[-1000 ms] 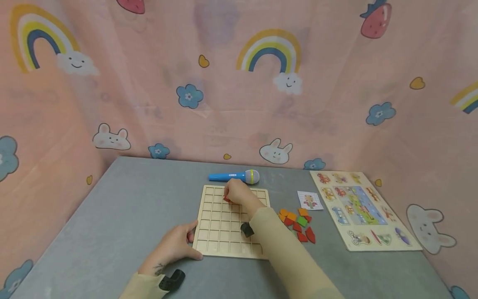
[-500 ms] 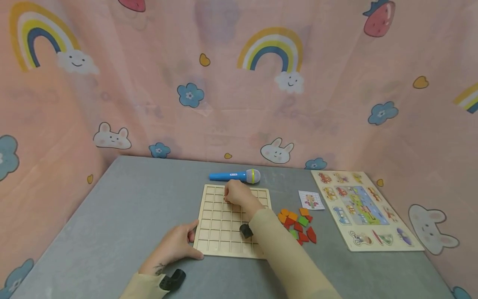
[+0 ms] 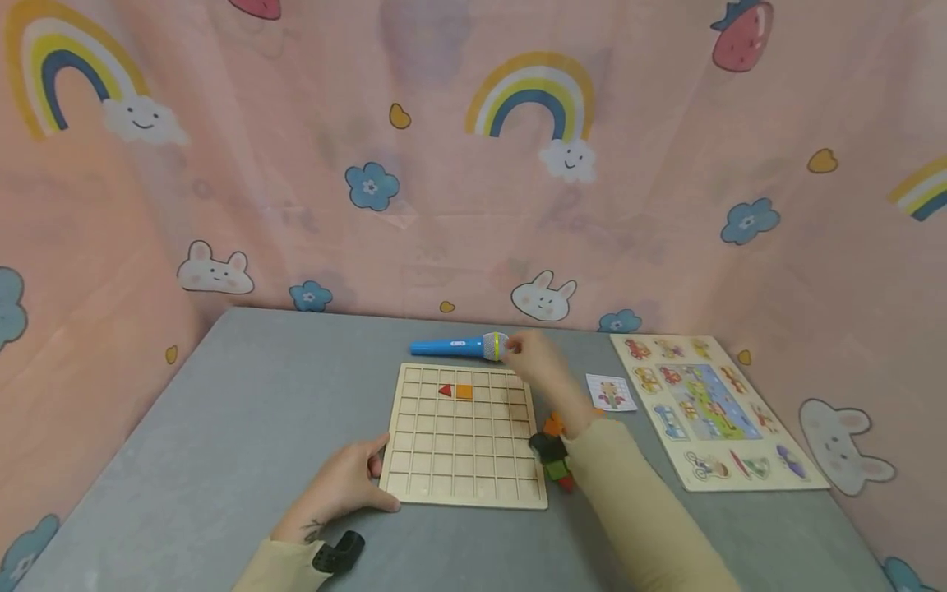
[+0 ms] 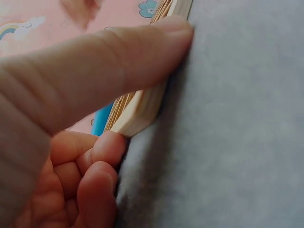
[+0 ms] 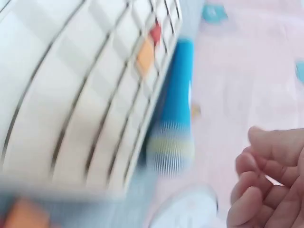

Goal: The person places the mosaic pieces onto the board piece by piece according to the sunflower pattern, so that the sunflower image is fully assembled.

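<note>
A wooden grid board (image 3: 459,460) lies on the grey table. In its far rows sit a red triangle (image 3: 445,390) and an orange square (image 3: 464,392), side by side. My left hand (image 3: 344,487) grips the board's near left corner; the left wrist view shows the thumb (image 4: 95,66) along the board's edge (image 4: 137,109) and fingers curled at the corner. My right hand (image 3: 534,359) hovers past the board's far right corner, beside the head of a blue toy microphone (image 3: 459,347), fingers loosely curled and holding nothing. The blurred right wrist view shows the same fingers (image 5: 266,180), microphone (image 5: 175,128) and board (image 5: 57,95).
A pile of red, orange and green pieces (image 3: 556,469) lies right of the board, partly hidden by my right forearm. A small picture card (image 3: 611,392) and a large animal puzzle board (image 3: 710,411) lie further right. Pink printed curtains close in the table.
My right hand has lifted off the board's far rows and moved right toward the microphone's head, leaving the red triangle and orange square uncovered. The left hand has stayed put.
</note>
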`<state>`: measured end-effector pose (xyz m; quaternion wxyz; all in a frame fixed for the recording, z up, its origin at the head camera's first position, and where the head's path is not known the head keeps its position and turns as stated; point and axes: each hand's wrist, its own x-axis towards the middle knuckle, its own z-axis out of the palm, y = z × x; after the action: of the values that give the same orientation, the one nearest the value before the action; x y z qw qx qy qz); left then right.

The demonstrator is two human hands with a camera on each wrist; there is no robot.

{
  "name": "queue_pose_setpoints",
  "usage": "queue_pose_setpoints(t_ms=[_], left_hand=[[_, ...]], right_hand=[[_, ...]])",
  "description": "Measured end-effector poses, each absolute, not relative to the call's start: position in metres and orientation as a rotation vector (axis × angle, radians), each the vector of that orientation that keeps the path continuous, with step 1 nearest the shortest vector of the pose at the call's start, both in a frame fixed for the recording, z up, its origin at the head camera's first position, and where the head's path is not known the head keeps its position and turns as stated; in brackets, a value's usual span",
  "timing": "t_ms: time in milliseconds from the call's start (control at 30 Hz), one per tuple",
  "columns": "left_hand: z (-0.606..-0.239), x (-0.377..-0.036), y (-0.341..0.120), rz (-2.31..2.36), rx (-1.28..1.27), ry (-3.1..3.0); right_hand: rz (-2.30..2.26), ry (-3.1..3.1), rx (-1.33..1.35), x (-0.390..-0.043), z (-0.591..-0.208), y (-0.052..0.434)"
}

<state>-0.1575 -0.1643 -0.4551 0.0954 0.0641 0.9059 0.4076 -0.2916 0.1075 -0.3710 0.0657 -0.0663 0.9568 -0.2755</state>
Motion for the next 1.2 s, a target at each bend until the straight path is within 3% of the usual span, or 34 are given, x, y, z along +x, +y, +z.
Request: queue_pose_setpoints(t_ms=[200, 367, 933, 1200], left_hand=[[-0.456, -0.158, -0.168, 1.197, 0.184, 2.703], [-0.456, -0.157, -0.169, 1.207, 0.184, 2.707], [-0.457, -0.156, -0.166, 1.214, 0.185, 2.698], [-0.456, -0.157, -0.164, 1.211, 0.179, 2.685]], right_hand=[[-0.543, 2.935, 0.033, -0.273, -0.376, 0.186], [-0.372, 2.876, 0.129, -0.256, -0.395, 0.22], [-0.368, 2.855, 0.193, -0.243, -0.416, 0.231], [-0.835, 2.8, 0.202, -0.253, -0.399, 0.221]])
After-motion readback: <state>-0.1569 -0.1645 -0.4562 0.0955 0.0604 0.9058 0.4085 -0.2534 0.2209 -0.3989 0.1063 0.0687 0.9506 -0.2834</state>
